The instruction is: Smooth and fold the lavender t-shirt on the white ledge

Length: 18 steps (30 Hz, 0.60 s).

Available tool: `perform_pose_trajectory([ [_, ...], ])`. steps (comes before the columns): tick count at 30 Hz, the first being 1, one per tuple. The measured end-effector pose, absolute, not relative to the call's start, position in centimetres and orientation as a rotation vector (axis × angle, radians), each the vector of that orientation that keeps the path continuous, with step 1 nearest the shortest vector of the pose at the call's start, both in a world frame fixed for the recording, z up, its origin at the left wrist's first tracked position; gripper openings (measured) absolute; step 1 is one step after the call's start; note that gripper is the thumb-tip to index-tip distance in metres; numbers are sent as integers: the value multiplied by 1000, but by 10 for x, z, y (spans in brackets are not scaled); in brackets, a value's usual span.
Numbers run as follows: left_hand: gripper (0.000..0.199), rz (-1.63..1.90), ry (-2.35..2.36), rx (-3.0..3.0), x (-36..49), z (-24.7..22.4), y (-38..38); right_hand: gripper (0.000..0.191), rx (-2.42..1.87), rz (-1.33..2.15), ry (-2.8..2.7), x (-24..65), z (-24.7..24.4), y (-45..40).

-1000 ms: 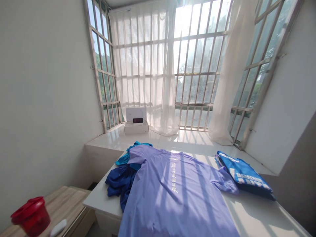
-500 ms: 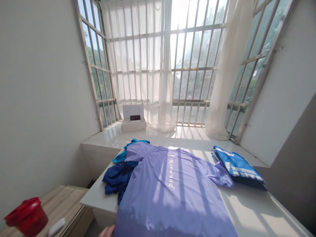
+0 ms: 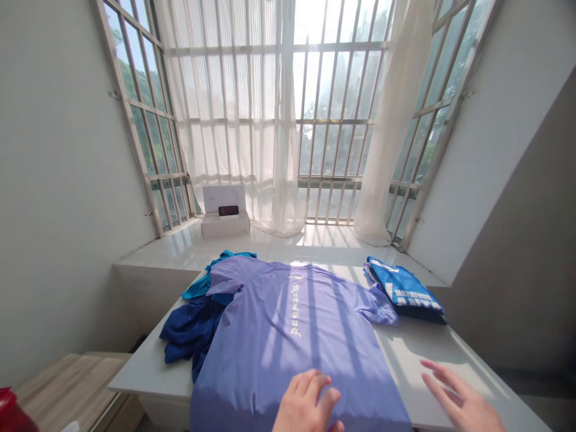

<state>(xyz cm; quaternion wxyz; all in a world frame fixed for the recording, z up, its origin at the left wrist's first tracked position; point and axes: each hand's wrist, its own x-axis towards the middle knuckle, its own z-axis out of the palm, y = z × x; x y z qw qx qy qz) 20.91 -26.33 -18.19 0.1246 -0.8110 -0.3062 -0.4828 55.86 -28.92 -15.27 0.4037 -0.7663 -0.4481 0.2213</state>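
Note:
A lavender T-shirt [image 3: 319,336] lies spread on the white table, with pale vertical lettering down its middle and sunlit stripes across it. Over its lower part is my left hand [image 3: 306,401], fingers slightly bent and the thumb apart; I cannot tell whether it touches the cloth. My right hand [image 3: 463,401] is to the right of the shirt, above the bare tabletop, with its fingers stretched out and nothing in them. The shirt's left sleeve overlaps a crumpled heap of teal cloth [image 3: 192,290] and dark blue cloth [image 3: 189,327].
Folded garments, a blue one with white print [image 3: 407,288] on top, are stacked at the table's right. A white box [image 3: 225,225] with a dark phone-like device [image 3: 228,210] stands on the windowsill [image 3: 288,246]. A red bucket [image 3: 13,411] shows at the lower left.
Both hands are now in view over the table; before, only a few fingers showed at the shirt's lower left edge. The view has shifted to the right. The shirt lies much the same.

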Motion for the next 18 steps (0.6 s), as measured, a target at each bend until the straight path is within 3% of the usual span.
perform_pose_trajectory([
  [5, 62, -1249, -952, -2162, 216, -208, -245, 66, -1877, 645, -1196, 557, -151, -238],
  [9, 43, -1168, -882, -2060, 210, -238, -236, 70, -1718, 765, -989, 552, -163, -200],
  [14, 45, -1109, -901, -2065, 211, -248, -236, 69, -1732, 816, -919, 547, -166, -160],
  [18, 38, -1179, -910, -2018, 216, -255, -236, 61, -1773, 572, -1097, 530, -152, -139],
])
